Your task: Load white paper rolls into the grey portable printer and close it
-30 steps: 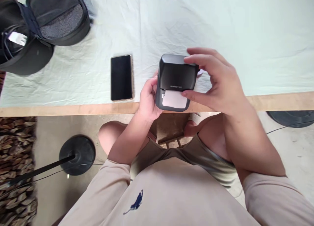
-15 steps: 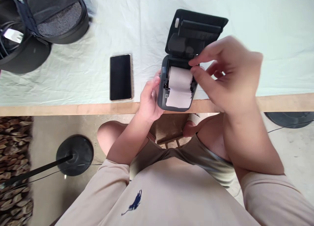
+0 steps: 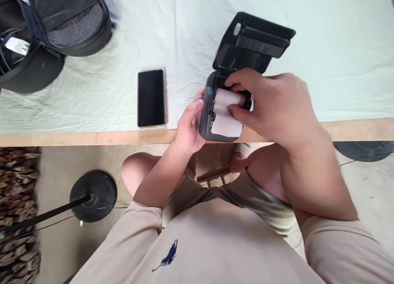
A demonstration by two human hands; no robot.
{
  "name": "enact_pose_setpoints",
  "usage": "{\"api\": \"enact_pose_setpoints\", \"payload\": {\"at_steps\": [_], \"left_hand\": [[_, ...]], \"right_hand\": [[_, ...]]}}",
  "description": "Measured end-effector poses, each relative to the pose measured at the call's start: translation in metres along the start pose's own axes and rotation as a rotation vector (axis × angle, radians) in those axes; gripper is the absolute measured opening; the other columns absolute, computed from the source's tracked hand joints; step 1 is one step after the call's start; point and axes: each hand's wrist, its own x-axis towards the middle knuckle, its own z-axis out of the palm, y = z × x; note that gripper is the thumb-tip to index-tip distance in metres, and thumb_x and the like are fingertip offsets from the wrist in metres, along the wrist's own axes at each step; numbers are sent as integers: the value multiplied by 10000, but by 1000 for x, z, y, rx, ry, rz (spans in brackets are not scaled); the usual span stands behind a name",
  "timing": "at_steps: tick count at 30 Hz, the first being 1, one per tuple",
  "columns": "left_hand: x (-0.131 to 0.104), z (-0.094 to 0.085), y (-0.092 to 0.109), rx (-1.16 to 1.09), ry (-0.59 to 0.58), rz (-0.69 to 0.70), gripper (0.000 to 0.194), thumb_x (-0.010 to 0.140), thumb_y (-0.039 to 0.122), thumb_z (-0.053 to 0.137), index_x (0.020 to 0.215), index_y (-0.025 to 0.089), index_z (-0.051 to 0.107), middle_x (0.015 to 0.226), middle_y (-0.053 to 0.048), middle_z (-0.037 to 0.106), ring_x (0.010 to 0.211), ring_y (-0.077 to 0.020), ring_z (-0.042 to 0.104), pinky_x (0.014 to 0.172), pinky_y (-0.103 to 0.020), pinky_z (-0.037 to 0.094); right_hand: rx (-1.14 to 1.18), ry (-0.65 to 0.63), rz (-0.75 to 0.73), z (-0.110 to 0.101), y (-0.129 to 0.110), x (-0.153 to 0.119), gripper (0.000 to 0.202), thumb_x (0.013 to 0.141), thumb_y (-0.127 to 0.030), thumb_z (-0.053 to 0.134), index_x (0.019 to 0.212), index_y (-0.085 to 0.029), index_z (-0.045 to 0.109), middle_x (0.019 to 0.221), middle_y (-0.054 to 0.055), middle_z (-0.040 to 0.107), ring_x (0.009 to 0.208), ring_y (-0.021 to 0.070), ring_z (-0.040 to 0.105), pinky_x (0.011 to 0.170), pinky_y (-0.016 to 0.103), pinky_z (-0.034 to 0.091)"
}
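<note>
A small dark receipt printer [image 3: 207,126] is held above the table's front edge, its lid [image 3: 250,44] swung up and back. My left hand [image 3: 190,126] grips the printer's left side, thumb on the near face and the other fingers hidden behind. Inside the bay lies a white paper roll [image 3: 226,99], its loose end spread over the front lip. My right hand [image 3: 271,103] reaches in from the right, with thumb and forefinger closed around the roll's right part. Its remaining fingers are mostly out of sight.
On the pale green tablecloth [image 3: 123,37] lies a phone [image 3: 151,98], left of the printer. An open black case [image 3: 33,74] with cables and a white plug stands at the upper left. Below the wooden table edge [image 3: 76,138], a round black stand base [image 3: 94,195] rests on the floor.
My right hand has moved left and deeper into the bay, its thumb and forefinger now around the paper roll. The printer has shifted slightly right and its lid has tilted.
</note>
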Motion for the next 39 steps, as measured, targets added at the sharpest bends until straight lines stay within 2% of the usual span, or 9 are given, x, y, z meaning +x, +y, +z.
{"api": "enact_pose_setpoints", "payload": {"at_steps": [4, 7, 10, 20, 23, 26, 28, 31, 39], "left_hand": [[3, -2, 0, -55, -1, -6, 279, 999, 456, 594, 1115, 235, 719, 1089, -40, 795, 1422, -327, 703, 1163, -430, 601], [6, -4, 0, -80, 10, -6, 285, 1017, 432, 540, 1059, 223, 730, 1035, -32, 811, 1376, -330, 738, 1112, -450, 643], [7, -5, 0, -93, 32, -7, 337, 1042, 458, 489, 1017, 222, 729, 1035, -34, 832, 1355, -330, 754, 1082, -458, 670], [7, -4, 3, -130, 33, -9, 378, 1052, 459, 442, 921, 232, 714, 973, -38, 828, 1374, -310, 743, 1099, -439, 664], [7, -6, 3, -152, 54, 4, 417, 1060, 477, 415, 946, 235, 735, 891, -30, 811, 1352, -300, 756, 1093, -434, 668], [7, -6, 4, -140, 61, 4, 430, 1056, 505, 418, 941, 241, 736, 923, -37, 824, 1361, -308, 749, 1085, -434, 669], [7, -6, 4, -127, 59, -7, 433, 1050, 518, 420, 947, 242, 736, 999, -43, 839, 1386, -316, 734, 1089, -438, 666], [7, -7, 4, -119, 61, -8, 448, 1041, 547, 418, 966, 240, 737, 1106, -49, 844, 1424, -320, 709, 1103, -436, 657], [7, -7, 4, -64, 98, -14, 382, 982, 558, 527, 1046, 241, 731, 1163, -55, 835, 1409, -341, 714, 1089, -442, 660]], "right_hand": [[581, 203, -80, -3, 17, -8, 463, 764, -191, 774, 1212, -305, 739, 960, -3, 814, 567, 155, 559, 557, 345, 423], [1064, 478, -9, -1, 37, -5, 321, 742, -254, 786, 1042, -328, 698, 832, -22, 687, 597, 157, 555, 476, 310, 363], [1261, 513, 105, 8, 58, 4, 274, 728, -275, 770, 971, -340, 661, 866, -17, 618, 664, 168, 579, 527, 324, 443], [635, 522, 24, 59, 122, 17, 362, 830, -248, 771, 1147, -319, 610, 1177, 63, 725, 1004, 235, 697, 891, 412, 593], [361, 388, 162, 61, 125, 14, 456, 814, -205, 762, 1244, -288, 634, 1175, 94, 782, 964, 259, 706, 965, 499, 581], [249, 474, 71, 52, 113, 4, 611, 827, -192, 752, 1411, -244, 582, 1412, 169, 718, 1254, 330, 695, 1107, 561, 552], [212, 556, -52, 49, 98, -3, 577, 872, -216, 727, 1423, -261, 563, 1433, 162, 678, 1252, 333, 692, 1083, 554, 574], [198, 451, -148, 58, 78, -6, 451, 942, -307, 708, 1379, -291, 596, 1328, 131, 667, 1005, 284, 719, 910, 508, 629], [416, 383, -150, 91, 68, 6, 421, 992, -287, 620, 1411, -328, 636, 1148, 72, 690, 888, 231, 691, 792, 422, 648]]}}
